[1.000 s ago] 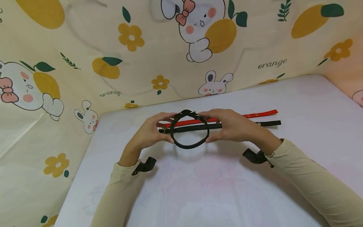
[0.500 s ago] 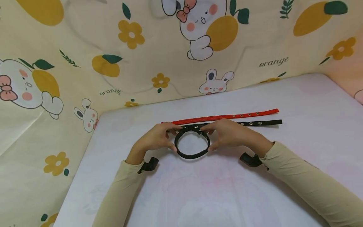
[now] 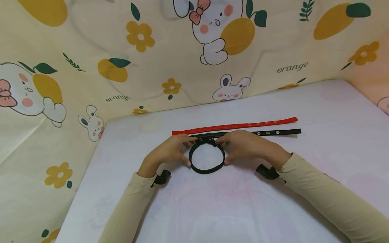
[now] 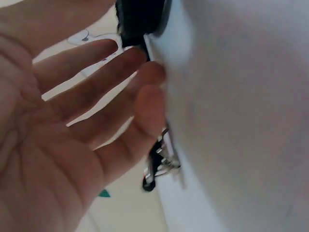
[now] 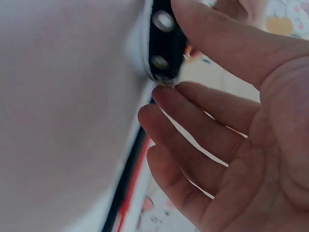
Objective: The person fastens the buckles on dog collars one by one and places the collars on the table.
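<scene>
A black collar (image 3: 207, 171), buckled into a ring, rests on the white table in front of two straight collars. My left hand (image 3: 170, 148) holds its left side, thumb low and fingers at the top near the buckle. On the other side my right hand (image 3: 247, 145) holds the ring between thumb and fingers. Metal eyelets show on the collar (image 5: 166, 41) beneath the thumb in the right wrist view. Behind it lie a flat black collar (image 3: 284, 132), partly hidden by the hands, and a flat red collar (image 3: 218, 127).
The white table (image 3: 212, 209) extends around the collars. A cream cloth (image 3: 146, 74) printed with rabbits and oranges hangs along the back and left. In the left wrist view a metal buckle (image 4: 166, 163) lies beyond the fingers.
Both hands have brought the ring-shaped collar down and toward me, from above the flat collars onto the table. The red and black flat collars are now more visible.
</scene>
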Available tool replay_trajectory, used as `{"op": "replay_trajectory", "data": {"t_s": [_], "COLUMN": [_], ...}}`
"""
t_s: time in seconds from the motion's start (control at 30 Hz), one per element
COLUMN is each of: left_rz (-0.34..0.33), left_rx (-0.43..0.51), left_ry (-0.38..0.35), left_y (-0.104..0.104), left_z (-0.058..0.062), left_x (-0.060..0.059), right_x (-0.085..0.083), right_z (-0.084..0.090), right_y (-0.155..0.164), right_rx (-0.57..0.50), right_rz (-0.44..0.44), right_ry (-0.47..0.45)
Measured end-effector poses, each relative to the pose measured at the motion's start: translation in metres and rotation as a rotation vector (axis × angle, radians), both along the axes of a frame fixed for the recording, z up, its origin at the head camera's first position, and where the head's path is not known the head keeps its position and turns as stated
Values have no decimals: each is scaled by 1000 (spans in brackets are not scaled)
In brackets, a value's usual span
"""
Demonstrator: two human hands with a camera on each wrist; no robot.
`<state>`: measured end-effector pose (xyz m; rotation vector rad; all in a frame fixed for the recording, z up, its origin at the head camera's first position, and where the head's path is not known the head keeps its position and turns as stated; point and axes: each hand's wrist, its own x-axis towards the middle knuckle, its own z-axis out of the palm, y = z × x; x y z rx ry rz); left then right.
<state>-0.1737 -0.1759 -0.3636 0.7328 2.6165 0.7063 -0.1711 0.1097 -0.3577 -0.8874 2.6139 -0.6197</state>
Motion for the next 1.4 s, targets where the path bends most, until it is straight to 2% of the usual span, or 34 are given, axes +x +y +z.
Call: {"op": "replay_trajectory", "data": {"t_s": [0.13,0.27,0.4,0.5,0.6,0.7,0.87,1.17,1.4], "left_rz": [20,92,183,262,321,351,385,400,402], "left_rx": [54,106,79,33,-6,-34,-46,-41,-46], "left_ry": [15,61,126,153,144,123,105,82,87], "left_y": [-8,-22,-33,-38,-40,-41,-43,-42,-42], "left_z": [6,11,14,14,13,10,5,-2,-6], "left_x": [-1,-3,-6,-8,-11,-14,-17,-17,-17], "right_x": [-4,-12,-20,-26,-31,-36,-42,-50,-56], "right_z": [18,40,55,59,59,56,47,31,26], "right_y": [21,51,86,114,141,162,183,185,179], "right_rx": [-19,-44,-2,48,90,129,166,208,218], "right_rz": [-55,-82,-130,-174,-212,-251,-240,-164,-135], "right_ry": [-30,-5,47,64,69,87,61,-96,-96]}}
